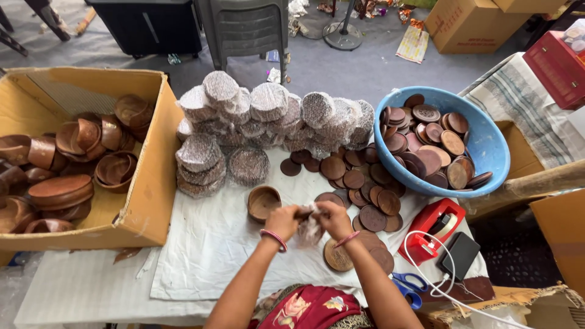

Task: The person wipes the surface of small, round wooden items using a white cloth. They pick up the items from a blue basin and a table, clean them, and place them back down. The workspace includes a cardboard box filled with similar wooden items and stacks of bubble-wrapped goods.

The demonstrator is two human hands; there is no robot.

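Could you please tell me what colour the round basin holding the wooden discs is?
The basin is light blue, seen in the head view.

White-clothed table (201, 256), wooden discs (359, 183), blue basin (487, 152).

Thin wrap (309, 230) bunched between both hands, hiding the small dark piece (303, 212) inside; possibly a wooden disc, too covered to tell. Fingers (291, 214) mostly tucked under. Cardboard box (152, 183) of wooden bowls (61, 190) cut off at left edge. Blue scissors (409, 287) partly behind right forearm. Red case (557, 64) clipped at right edge.
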